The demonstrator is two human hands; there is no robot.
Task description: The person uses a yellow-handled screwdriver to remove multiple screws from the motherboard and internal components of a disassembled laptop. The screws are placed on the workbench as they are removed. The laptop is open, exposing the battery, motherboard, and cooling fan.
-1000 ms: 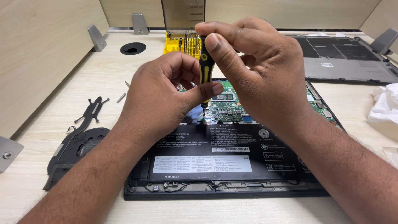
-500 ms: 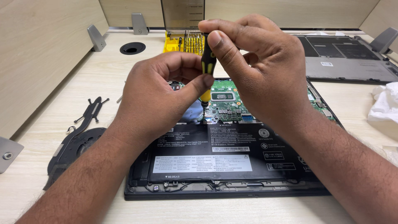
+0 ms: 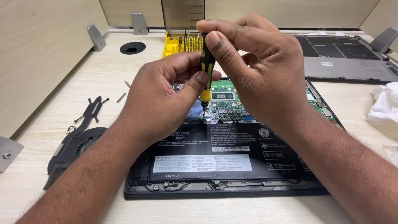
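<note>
Both hands were over the open laptop (image 3: 224, 166). The right hand (image 3: 261, 79) pinched the top of the screwdriver (image 3: 206, 66), its thumb pressed flat against the black-and-yellow handle and its fingers curled over the cap. The left hand (image 3: 159, 101) gripped lower down, thumb tip tight on the handle's yellow end, fingers wrapped behind it. The screwdriver stood nearly upright between the two thumbs, its tip down on the green board (image 3: 226, 105) just above the black battery (image 3: 215, 151). Off to the left, a fan with heat pipe (image 3: 78, 137) lay on the desk (image 3: 83, 66), two loose screws (image 3: 123, 92) near it. Behind the hands sat a yellow bit case (image 3: 174, 43); the laptop's removed cover (image 3: 344, 60) lay far right, a white cloth (image 3: 383, 103) beside it.
</note>
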